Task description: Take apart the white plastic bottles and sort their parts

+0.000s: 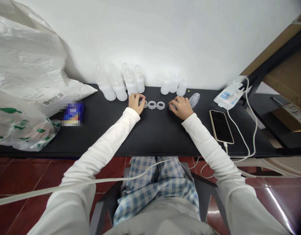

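Observation:
Three translucent white collar rings lie in a row on the black table. My left hand (136,102) has its thumb and fingers curled round the leftmost ring (145,104), on the table. Beside it are the middle ring (152,104) and the right ring (160,105). Over to the right, the bent fingers of my right hand (181,108) close on a small clear piece, mostly hidden beneath them. Just past that hand a clear domed cap (194,100) lies on its side. Several white bottles with clear domed tops (119,85) stand behind my left hand.
More white bottles (173,86) stand against the wall behind my right hand. A phone (221,126) on a cable and a white-blue packet (228,94) lie right. Plastic bags (25,65) and a blue packet (74,113) are left. A white cable (111,180) crosses my lap.

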`<action>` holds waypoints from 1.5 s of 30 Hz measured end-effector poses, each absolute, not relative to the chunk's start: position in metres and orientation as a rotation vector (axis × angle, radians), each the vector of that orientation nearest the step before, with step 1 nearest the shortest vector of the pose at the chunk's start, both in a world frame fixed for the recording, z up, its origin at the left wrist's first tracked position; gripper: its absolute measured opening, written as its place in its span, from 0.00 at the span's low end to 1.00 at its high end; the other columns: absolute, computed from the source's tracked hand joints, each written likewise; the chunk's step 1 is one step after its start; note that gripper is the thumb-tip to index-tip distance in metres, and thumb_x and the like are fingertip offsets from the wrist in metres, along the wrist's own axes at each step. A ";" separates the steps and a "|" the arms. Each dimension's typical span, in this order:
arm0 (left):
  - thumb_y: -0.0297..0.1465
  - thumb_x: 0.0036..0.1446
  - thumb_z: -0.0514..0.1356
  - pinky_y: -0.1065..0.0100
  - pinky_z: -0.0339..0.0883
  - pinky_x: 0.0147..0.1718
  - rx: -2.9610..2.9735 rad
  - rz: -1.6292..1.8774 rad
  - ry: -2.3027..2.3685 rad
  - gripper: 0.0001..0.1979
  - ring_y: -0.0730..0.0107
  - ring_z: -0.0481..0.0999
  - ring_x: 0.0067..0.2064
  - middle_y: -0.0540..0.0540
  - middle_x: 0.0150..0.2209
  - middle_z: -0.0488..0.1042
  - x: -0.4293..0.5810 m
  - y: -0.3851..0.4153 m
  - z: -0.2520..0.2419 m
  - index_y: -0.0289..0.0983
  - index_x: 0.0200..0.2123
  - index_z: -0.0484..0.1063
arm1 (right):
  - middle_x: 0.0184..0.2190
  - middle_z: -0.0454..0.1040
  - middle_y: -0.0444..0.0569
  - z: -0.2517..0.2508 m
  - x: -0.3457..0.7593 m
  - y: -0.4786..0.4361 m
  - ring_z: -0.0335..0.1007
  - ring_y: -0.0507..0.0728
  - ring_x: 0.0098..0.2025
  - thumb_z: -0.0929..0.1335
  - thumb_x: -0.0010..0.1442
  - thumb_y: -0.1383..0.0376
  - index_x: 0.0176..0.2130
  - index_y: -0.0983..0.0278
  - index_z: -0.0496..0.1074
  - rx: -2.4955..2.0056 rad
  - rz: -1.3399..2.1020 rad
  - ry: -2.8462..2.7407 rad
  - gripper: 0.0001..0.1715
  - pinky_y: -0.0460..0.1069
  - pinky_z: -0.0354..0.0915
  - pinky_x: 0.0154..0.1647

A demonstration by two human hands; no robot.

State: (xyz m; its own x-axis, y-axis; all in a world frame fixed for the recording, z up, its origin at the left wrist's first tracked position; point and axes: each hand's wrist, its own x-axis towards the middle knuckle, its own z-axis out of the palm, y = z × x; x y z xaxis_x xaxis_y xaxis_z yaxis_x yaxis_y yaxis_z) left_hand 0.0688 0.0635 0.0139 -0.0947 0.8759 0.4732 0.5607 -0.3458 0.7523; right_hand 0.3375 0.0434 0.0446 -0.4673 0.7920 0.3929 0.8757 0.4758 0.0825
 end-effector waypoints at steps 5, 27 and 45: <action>0.32 0.54 0.64 0.43 0.41 0.67 1.719 1.795 1.821 0.21 0.42 0.51 0.69 0.36 0.63 0.58 0.046 0.050 0.044 0.38 0.51 0.66 | 0.42 0.72 0.56 0.048 0.334 0.041 0.64 0.63 0.45 0.60 0.68 0.62 0.46 0.62 0.75 -1.421 -0.362 -2.357 0.17 0.57 0.56 0.45; 0.49 0.56 0.64 0.40 0.53 0.59 1.299 2.199 2.124 0.31 0.51 0.64 0.62 0.40 0.60 0.65 -0.016 0.071 0.036 0.44 0.57 0.58 | 0.41 0.72 0.55 0.050 0.329 0.037 0.66 0.62 0.44 0.58 0.69 0.62 0.44 0.62 0.74 -1.329 -0.372 -2.133 0.17 0.56 0.58 0.45; 0.46 0.62 0.59 0.48 0.62 0.59 2.719 1.441 1.102 0.13 0.57 0.76 0.56 0.46 0.45 0.81 0.084 0.049 0.026 0.50 0.45 0.77 | 0.21 0.65 0.44 0.049 0.307 0.023 0.61 0.53 0.24 0.48 0.69 0.42 0.28 0.60 0.65 -1.165 0.106 -1.730 0.36 0.51 0.56 0.29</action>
State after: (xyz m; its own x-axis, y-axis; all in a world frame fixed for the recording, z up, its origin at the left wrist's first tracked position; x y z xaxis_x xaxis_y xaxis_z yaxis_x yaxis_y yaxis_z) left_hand 0.0844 0.0486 0.0258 0.3862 0.5029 0.7733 0.6145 -0.7655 0.1910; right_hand 0.3067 0.0229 0.0486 -0.0294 0.7347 0.6778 0.6466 0.5310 -0.5476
